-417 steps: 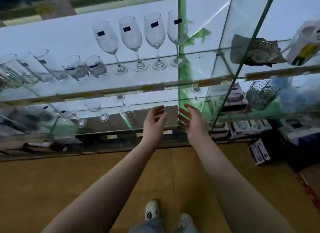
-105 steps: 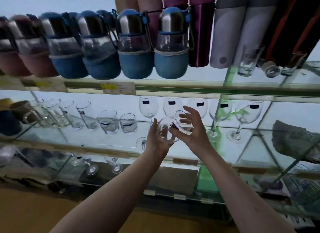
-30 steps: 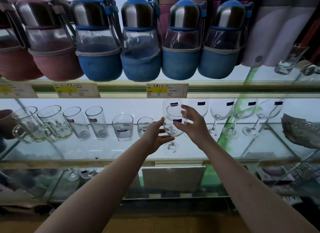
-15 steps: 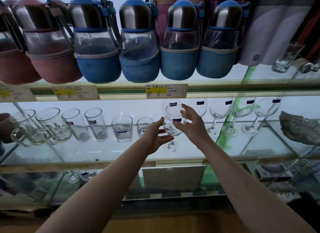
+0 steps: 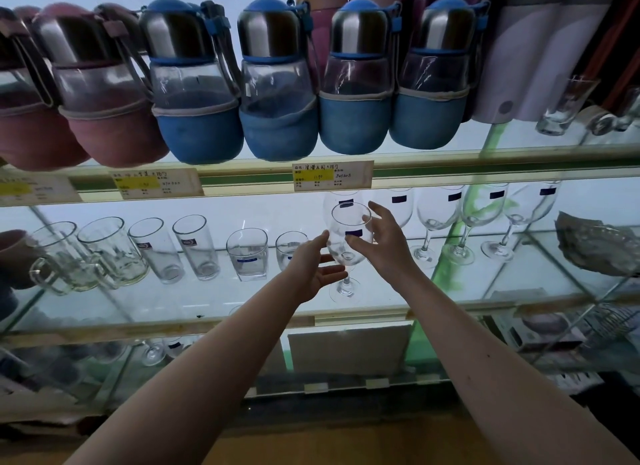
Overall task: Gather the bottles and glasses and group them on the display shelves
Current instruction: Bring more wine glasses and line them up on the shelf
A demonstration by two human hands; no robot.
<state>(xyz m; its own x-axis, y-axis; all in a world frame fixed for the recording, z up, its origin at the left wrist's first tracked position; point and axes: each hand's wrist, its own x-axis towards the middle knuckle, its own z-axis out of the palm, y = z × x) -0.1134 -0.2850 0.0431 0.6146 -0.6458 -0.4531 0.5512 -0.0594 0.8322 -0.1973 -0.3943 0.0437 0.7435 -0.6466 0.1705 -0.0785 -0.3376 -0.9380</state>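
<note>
Two hands frame one wine glass point(image 5: 349, 243) on the middle glass shelf point(image 5: 207, 291): our left hand point(image 5: 313, 265) open-palmed just beside its bowl, our right hand point(image 5: 384, 241) spread, fingertips on the rim side. Its stem stands upright, foot on the shelf, left of the stemware row point(image 5: 474, 219). Dark blue stickers, unreadable; the price tag point(image 5: 332, 175) reads 11.90.

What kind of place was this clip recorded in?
Probably a housewares shop: price labels line the glass shelf edge, with matching blue bottles above and stickered wine glasses in rows.
</note>
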